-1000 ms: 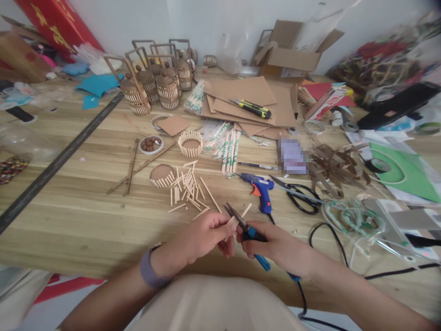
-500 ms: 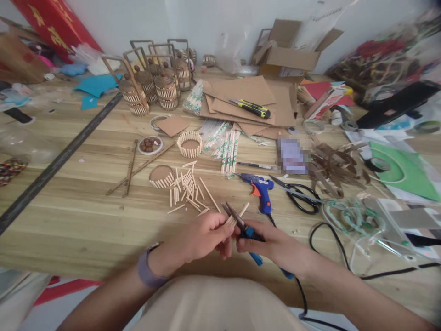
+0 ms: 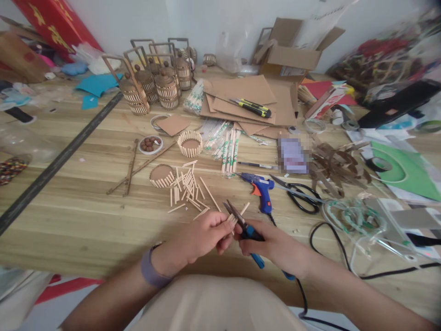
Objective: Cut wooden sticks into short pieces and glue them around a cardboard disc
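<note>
My left hand point(image 3: 210, 234) pinches a few short wooden sticks point(image 3: 233, 219) between thumb and fingers. My right hand point(image 3: 272, 243) is closed around blue-handled pliers point(image 3: 253, 233), whose dark jaws lie across the sticks right at my left fingertips. One longer stick point(image 3: 245, 208) pokes out beyond the jaws. Just past my hands is a loose pile of cut sticks point(image 3: 188, 186). Beside the pile sit a round base partly edged with sticks point(image 3: 161, 175) and a fully ringed stick basket point(image 3: 190, 143).
A blue glue gun point(image 3: 262, 188) and black scissors point(image 3: 299, 195) lie right of the pile. Behind are wrapped chopsticks point(image 3: 230, 151), cardboard sheets point(image 3: 248, 92) with a utility knife point(image 3: 251, 108), and handled stick containers point(image 3: 167, 89). A black cable point(image 3: 336, 246) runs along the right.
The pliers' jaws have shifted slightly against the sticks at my left fingertips. Both hands stay in nearly the same place, and the things on the table have not moved.
</note>
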A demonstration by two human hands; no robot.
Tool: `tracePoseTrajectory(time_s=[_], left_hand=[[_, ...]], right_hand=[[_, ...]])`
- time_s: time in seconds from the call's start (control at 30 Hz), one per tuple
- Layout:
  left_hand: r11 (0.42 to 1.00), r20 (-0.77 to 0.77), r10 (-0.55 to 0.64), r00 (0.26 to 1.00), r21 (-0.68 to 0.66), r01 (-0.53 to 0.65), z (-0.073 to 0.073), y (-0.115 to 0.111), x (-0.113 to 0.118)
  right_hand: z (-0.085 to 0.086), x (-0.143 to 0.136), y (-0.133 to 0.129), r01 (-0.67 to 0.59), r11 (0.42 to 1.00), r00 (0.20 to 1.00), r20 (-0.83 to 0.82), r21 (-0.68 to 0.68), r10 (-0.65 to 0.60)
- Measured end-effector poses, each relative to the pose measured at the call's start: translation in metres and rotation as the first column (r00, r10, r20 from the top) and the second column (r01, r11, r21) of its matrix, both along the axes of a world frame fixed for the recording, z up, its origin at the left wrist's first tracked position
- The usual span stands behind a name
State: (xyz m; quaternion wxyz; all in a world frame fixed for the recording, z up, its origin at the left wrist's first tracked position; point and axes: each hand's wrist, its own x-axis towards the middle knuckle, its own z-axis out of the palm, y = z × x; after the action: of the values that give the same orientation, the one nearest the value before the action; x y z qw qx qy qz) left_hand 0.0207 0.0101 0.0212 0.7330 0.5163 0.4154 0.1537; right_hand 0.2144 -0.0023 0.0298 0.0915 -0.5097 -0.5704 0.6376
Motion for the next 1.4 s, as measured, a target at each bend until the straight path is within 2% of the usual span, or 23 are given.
tracePoseTrajectory(time_s=[0.23, 0.43, 0.47, 0.53, 0.57, 0.63, 0.7, 0.77, 0.83, 0.9, 1.0, 1.07, 1.2, 1.3, 1.37, 1.4], left_hand=[[0.993, -0.129, -0.026, 0.991, 0.109, 0.041, 0.012, -0.002, -0.002], [0.988, -0.126, -0.016, 0.992, 0.15, 0.035, 0.006, 0.004, -0.019], [0.985, -0.125, -0.001, 0.992, 0.171, 0.023, 0.006, 0.005, -0.023], [0.977, -0.162, 0.022, 0.986, 0.215, 0.014, 0.005, 0.007, -0.029], [0.972, -0.203, 0.021, 0.979, 0.235, 0.028, 0.005, 0.008, -0.03], [0.952, -0.301, 0.001, 0.954, 0.291, 0.091, 0.005, 0.006, -0.029], [0.904, -0.376, 0.007, 0.927, 0.399, 0.155, 0.003, 0.003, -0.025], [0.825, -0.417, 0.049, 0.908, 0.529, 0.198, -0.001, -0.001, -0.019], [0.752, -0.48, 0.091, 0.873, 0.607, 0.255, -0.005, -0.004, -0.013], [0.714, -0.601, 0.095, 0.793, 0.597, 0.366, -0.007, -0.005, -0.009], [0.671, -0.763, 0.088, 0.641, 0.521, 0.528, -0.005, -0.005, -0.004], [0.647, -0.805, 0.093, 0.586, 0.497, 0.579, -0.003, -0.004, -0.002], [0.619, -0.829, 0.092, 0.551, 0.481, 0.621, -0.003, -0.003, 0.002], [0.64, -0.837, 0.13, 0.532, 0.481, 0.6, -0.007, -0.003, 0.003], [0.66, -0.82, 0.14, 0.556, 0.495, 0.565, -0.01, -0.001, 0.001], [0.666, -0.794, 0.139, 0.592, 0.517, 0.538, -0.01, 0.0, -0.002]], right_hand=[[-0.004, -0.007, 0.0, -0.033, 0.992, 0.999, 0.045, 0.118, 0.027], [-0.005, 0.008, 0.004, -0.074, 0.985, 0.997, 0.04, 0.159, 0.069], [-0.005, 0.012, 0.004, -0.06, 0.982, 0.995, 0.084, 0.177, 0.045], [-0.005, 0.019, 0.006, 0.016, 0.957, 0.971, 0.224, 0.29, -0.084], [-0.006, 0.021, 0.007, 0.053, 0.916, 0.943, 0.283, 0.397, -0.177], [-0.008, 0.019, 0.007, 0.053, 0.764, 0.9, 0.301, 0.643, -0.315], [-0.01, 0.011, 0.006, -0.041, 0.609, 0.925, 0.261, 0.792, -0.277], [-0.013, 0.0, 0.004, -0.178, 0.534, 0.937, 0.308, 0.827, -0.166], [-0.016, -0.011, 0.002, -0.305, 0.535, 0.892, 0.433, 0.788, -0.129], [-0.02, -0.018, 0.001, -0.369, 0.573, 0.825, 0.541, 0.732, -0.16], [-0.024, -0.022, 0.001, -0.372, 0.64, 0.759, 0.617, 0.672, -0.207], [-0.024, -0.024, 0.003, -0.354, 0.683, 0.739, 0.639, 0.639, -0.214], [-0.021, -0.032, 0.007, -0.342, 0.739, 0.713, 0.672, 0.58, -0.198], [-0.021, -0.037, 0.012, -0.34, 0.741, 0.689, 0.69, 0.579, -0.223], [-0.022, -0.036, 0.016, -0.336, 0.727, 0.704, 0.673, 0.599, -0.229], [-0.022, -0.033, 0.017, -0.337, 0.714, 0.73, 0.649, 0.614, -0.214]])
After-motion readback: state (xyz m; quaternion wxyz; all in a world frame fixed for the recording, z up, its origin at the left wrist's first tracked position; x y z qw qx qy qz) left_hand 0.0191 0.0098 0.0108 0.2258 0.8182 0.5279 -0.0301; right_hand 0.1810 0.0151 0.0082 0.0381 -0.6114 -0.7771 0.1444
